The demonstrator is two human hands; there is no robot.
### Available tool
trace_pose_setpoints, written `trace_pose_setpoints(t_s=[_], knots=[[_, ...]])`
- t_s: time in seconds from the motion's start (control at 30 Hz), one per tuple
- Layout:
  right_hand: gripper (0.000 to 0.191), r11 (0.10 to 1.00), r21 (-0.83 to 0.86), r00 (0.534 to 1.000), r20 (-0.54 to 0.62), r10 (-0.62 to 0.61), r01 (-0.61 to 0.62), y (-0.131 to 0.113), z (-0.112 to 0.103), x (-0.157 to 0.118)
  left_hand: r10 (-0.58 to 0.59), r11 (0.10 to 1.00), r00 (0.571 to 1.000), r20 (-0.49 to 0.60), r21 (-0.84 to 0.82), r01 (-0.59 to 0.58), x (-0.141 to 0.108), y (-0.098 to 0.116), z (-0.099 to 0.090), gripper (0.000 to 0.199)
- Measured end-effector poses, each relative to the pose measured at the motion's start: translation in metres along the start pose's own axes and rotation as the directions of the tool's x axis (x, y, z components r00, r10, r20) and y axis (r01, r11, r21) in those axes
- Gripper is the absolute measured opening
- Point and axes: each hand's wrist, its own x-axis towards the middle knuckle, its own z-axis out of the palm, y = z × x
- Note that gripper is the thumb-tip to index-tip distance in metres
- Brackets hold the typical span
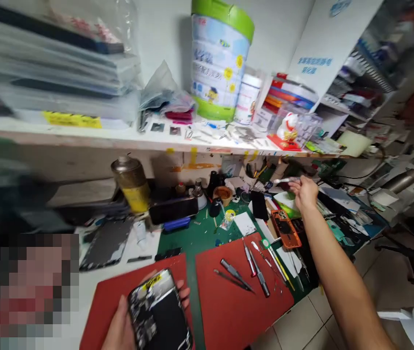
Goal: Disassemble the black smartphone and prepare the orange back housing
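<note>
My left hand [121, 323] is closed around an opened smartphone [168, 311], its inner parts facing up: a black battery, small boards and a yellow label at the top end. The phone is above the left red mat [101, 306]. My right arm stretches far out to the back right. There my right hand [305, 194] pinches a slim white stick-like item [285, 180], too small and blurred to name. Just below that hand lies a green and white packet [287, 203], and nearer to me an orange phone frame [285, 228].
On the right red mat [221, 311] lie tweezers [234, 280] and several screwdrivers. A spray can [130, 184] stands at the back left, near a dark tablet panel [107, 243]. Above the bench, a shelf [148, 140] carries a large tin [219, 63] and a cat figurine [287, 129].
</note>
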Motion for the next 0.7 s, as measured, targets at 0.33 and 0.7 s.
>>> trace_pose_setpoints(t_s=[0.33,0.7], knots=[[0.028,0.996,-0.083,0.975,0.223,-0.009,0.029,0.021,-0.053,-0.327,0.120,0.986,0.986,0.112,-0.133,-0.105,-0.013,-0.005,0.004,0.070],[0.023,0.907,0.212,0.867,0.432,0.247,-0.364,-0.004,-0.015,-0.346,0.107,0.988,0.942,0.320,-0.137,-0.065,-0.016,-0.014,-0.009,0.059]])
